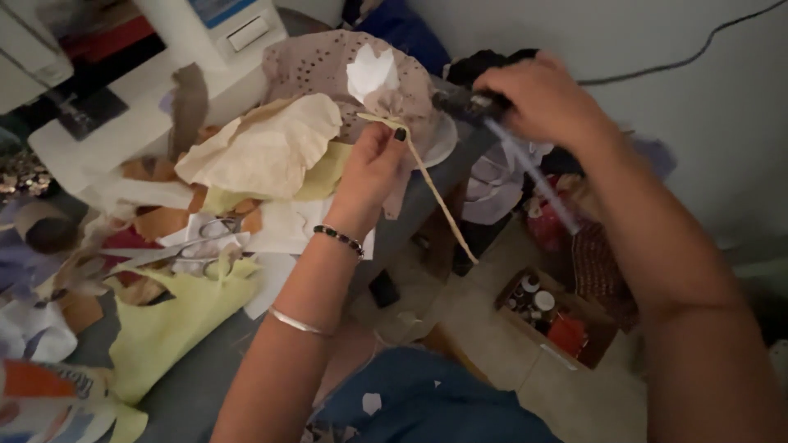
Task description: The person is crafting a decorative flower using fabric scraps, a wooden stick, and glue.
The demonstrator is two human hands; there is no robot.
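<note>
Fabric is sitting at the table's far edge, and I am using it as my landmark. My left hand is reaching up just below it, fingers narrowed to a pinch on a pale cord, which is trailing down past the table edge toward the floor. My right hand is hovering just right of the fabric, fingers wrapped tight around a dark tool whose nose is pointing at the fabric; a pale stick is slanting down out of its back. Left of the fabric, cream paper is lying crumpled. Well below and left of it, scissors are resting among yellow-green scraps. Down right of the fabric, on the floor, a box is holding small jars.
</note>
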